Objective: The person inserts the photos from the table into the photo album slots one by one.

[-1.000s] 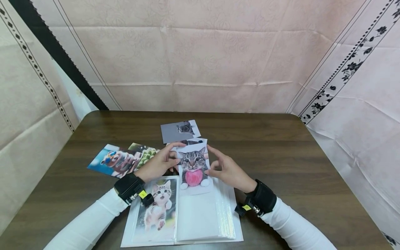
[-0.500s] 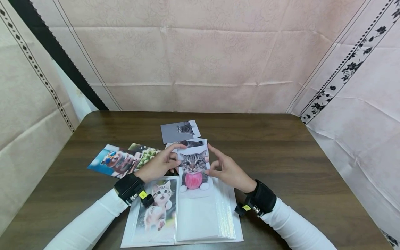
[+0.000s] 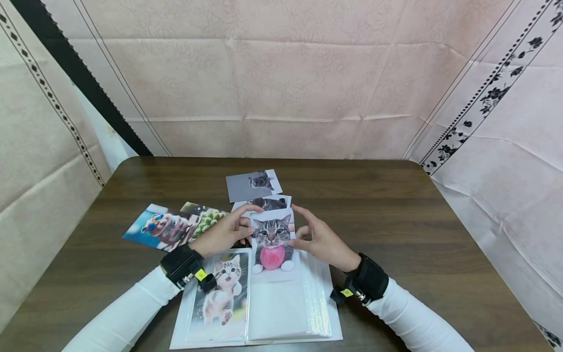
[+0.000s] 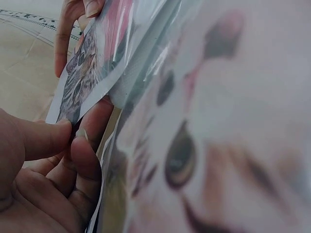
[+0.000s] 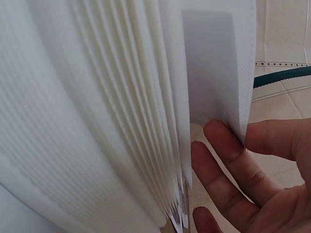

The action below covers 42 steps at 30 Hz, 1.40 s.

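Observation:
A photo of a grey tabby cat with a pink heart-shaped thing (image 3: 272,255) stands partly inside the clear sleeve of an open photo album's right page (image 3: 279,313). My left hand (image 3: 227,229) pinches the photo's left edge between thumb and fingers; the left wrist view shows the thumb (image 4: 46,138) on its front. My right hand (image 3: 323,239) pinches the right edge, where the right wrist view shows fingers (image 5: 226,145) behind the pale page and the photo's shadowed outline (image 5: 211,58) through it. A kitten photo (image 3: 224,288) fills the album's left page.
Beyond the album lie a grey cat photo (image 3: 254,186) and another cat photo (image 3: 270,202), partly covered. To the left, a photo with a blue background (image 3: 160,227) overlaps a green one (image 3: 206,217). The brown table (image 3: 396,210) ends at hanging cloth (image 3: 281,98).
The tabby photo has slid a little toward the person, deeper into the sleeve. Both hands keep their grip, their fingertips shifting slightly with it.

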Motion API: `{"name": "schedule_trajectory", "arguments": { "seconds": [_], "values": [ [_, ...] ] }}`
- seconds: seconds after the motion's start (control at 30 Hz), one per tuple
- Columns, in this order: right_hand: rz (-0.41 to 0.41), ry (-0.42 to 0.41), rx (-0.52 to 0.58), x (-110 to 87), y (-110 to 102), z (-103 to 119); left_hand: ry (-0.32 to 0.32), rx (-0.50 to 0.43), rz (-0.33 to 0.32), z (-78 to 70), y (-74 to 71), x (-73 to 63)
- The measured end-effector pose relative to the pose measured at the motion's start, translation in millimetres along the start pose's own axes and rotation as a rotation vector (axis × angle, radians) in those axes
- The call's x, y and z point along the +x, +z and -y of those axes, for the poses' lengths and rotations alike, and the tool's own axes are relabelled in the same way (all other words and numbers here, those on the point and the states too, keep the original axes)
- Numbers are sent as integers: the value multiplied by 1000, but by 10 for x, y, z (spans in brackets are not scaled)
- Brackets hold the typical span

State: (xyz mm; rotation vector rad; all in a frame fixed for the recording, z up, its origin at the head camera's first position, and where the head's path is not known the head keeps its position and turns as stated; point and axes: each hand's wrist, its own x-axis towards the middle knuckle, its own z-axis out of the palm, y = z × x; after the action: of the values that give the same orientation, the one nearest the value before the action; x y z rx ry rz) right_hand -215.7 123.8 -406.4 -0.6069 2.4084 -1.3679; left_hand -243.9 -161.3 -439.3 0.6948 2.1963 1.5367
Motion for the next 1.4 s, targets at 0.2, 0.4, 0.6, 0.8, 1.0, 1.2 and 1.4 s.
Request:
{"name": "schedule_trajectory", "arguments": {
  "seconds": [0.2,0.4,0.6,0.8,1.0,1.2,1.4],
  "values": [
    [-20,12,-9,8,14,-8,8,3,18,16,3,-5],
    [-25,-13,-13,5,16,-26,9,4,24,25,0,-2],
    [-17,-11,-6,5,7,-33,11,0,34,22,-6,-3],
    [-18,-3,-2,9,10,-26,9,8,37,25,-4,-4],
    [-15,-36,-4,1,10,-30,4,6,33,14,4,-7],
    [-24,-34,0,5,16,-43,-7,6,26,0,13,-13],
    [-18,-19,26,-2,14,-22,-16,11,18,-14,19,-13]
  ]
}}
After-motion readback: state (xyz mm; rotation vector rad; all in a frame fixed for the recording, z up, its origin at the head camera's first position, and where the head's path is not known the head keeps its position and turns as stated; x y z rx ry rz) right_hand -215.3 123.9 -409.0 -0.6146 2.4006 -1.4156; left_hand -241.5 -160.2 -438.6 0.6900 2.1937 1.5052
